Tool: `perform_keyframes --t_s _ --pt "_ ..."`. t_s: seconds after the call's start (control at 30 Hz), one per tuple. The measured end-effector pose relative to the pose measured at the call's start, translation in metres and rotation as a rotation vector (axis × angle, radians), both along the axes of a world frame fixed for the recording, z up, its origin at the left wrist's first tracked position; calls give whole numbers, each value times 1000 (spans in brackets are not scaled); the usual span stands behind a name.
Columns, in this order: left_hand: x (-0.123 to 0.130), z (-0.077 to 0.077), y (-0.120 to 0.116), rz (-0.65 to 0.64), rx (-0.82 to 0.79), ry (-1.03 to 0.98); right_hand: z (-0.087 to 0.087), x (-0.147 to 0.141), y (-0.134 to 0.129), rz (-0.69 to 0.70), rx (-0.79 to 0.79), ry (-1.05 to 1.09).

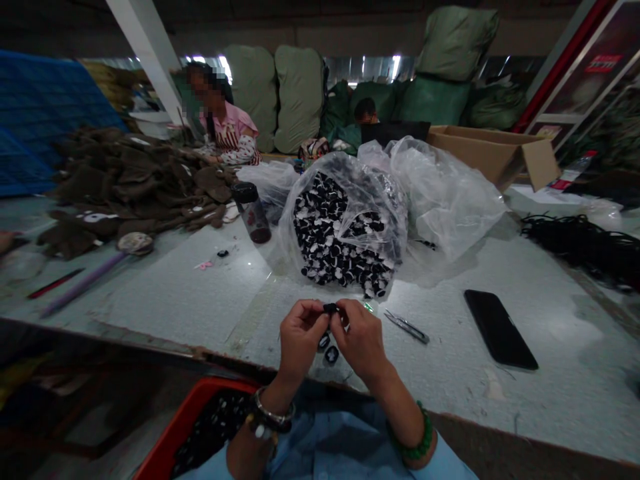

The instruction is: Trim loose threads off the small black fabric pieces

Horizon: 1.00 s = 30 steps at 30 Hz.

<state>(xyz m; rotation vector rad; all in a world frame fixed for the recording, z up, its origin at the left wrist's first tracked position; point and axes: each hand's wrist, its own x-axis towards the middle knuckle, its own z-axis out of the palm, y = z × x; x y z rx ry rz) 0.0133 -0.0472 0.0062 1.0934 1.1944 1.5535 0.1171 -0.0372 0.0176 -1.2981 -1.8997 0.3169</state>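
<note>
The left hand (303, 335) and right hand (360, 335) pinch a small black piece (330, 308), lower centre. The red bin (173, 433), lower left, holds dark pieces (215, 423), perhaps finished; the plastic bag (350, 175), centre, bulges: plenty left, I'd guess

Glossy plastic bag (399, 233), matt cardboard box (475, 148)

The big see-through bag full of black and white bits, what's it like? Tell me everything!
The bag looks like thin, shiny, clear plastic, wrinkled and bulging. It sits on the pale table, packed with lots of small black-and-white pieces. More crumpled clear plastic lies to its right, and a dark bottle stands to its left. The left hand and right hand are in front, neither touching it. I can't tell whether its near side is open.
</note>
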Motion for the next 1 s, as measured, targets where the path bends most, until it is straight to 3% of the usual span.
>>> perform_keyframes --t_s 0.17,0.4,0.67,0.77,0.87,0.93,1.0 --pt "0 -1 -1 35 34 170 3 2 0 34 -23 105" --pt "-5 4 -4 209 191 482 -1 -1 -2 -10 71 -12" --pt "-5 5 -8 246 181 449 1 0 -5 -28 118 -188" --pt "-6 8 -7 198 97 353 1 1 -6 -47 144 -163" --pt "-9 10 -4 88 -15 77 1 1 -6 -1 169 -73" --pt "-11 10 0 -4 -85 -168 0 1 -5 57 96 66" --pt "-12 9 2 -106 -157 -389 0 0 -5 130 -105 336"
